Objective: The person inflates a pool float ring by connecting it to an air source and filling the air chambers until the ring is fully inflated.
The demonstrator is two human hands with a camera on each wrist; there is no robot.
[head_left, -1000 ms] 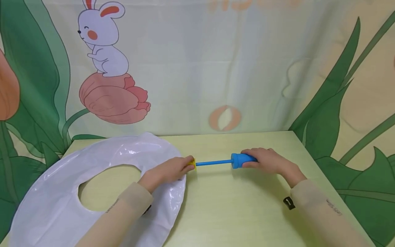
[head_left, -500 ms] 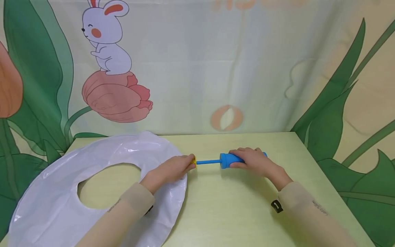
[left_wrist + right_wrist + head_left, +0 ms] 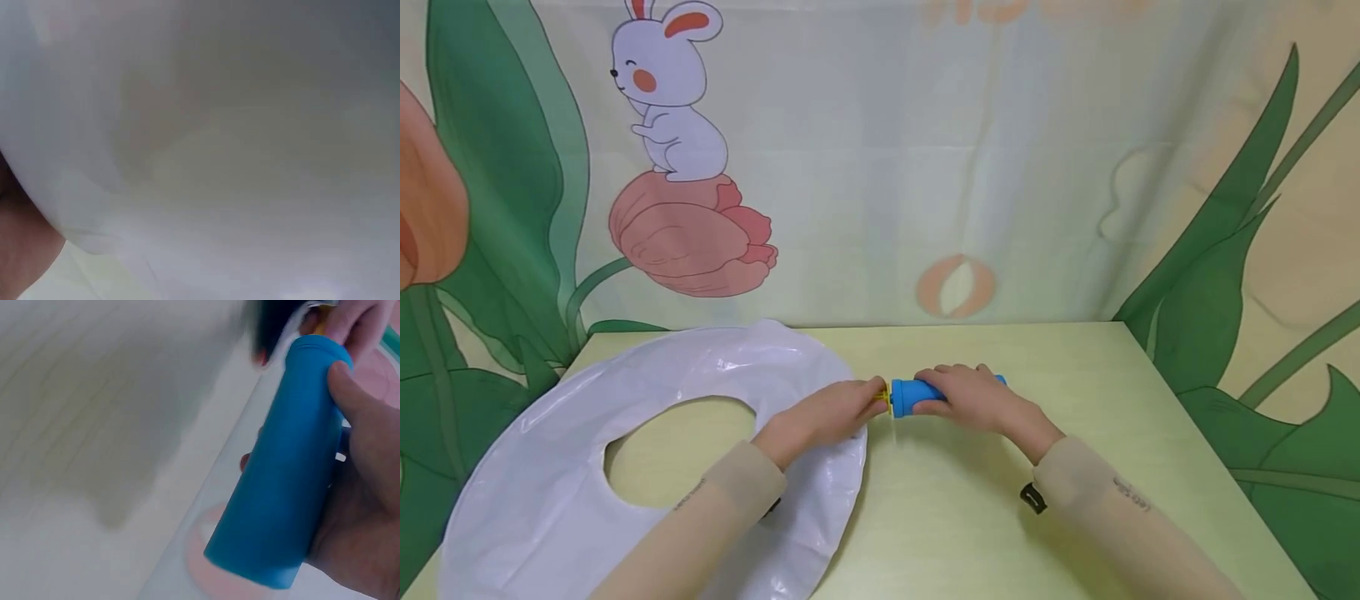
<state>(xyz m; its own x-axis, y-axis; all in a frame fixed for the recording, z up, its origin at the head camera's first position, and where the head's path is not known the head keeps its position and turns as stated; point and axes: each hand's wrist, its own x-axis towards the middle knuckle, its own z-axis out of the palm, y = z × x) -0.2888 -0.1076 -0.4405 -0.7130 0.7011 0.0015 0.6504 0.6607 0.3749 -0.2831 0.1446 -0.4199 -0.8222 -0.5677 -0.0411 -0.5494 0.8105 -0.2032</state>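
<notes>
A blue hand pump (image 3: 912, 397) lies level over the table, its barrel pushed right up to its yellow end piece (image 3: 889, 400). My right hand (image 3: 981, 397) grips the barrel, fingers curled round it. The left hand (image 3: 831, 410) pinches the yellow end at the right edge of a white, partly filled inflatable ring (image 3: 527, 483). In the right wrist view the pump barrel (image 3: 275, 469) shows whole, with the thumb (image 3: 356, 394) along its side. White plastic of the ring (image 3: 250, 175) fills most of the left wrist view and hides the fingers there.
The ring covers the left part of the pale yellow table (image 3: 955, 517) and reaches past its left side. Behind the table hangs a printed cloth (image 3: 865, 167) with a rabbit and flowers.
My right hand has slid the pump barrel leftward along its rod until the rod is hidden. The left hand keeps its pinch on the yellow end. The head view has shifted slightly.
</notes>
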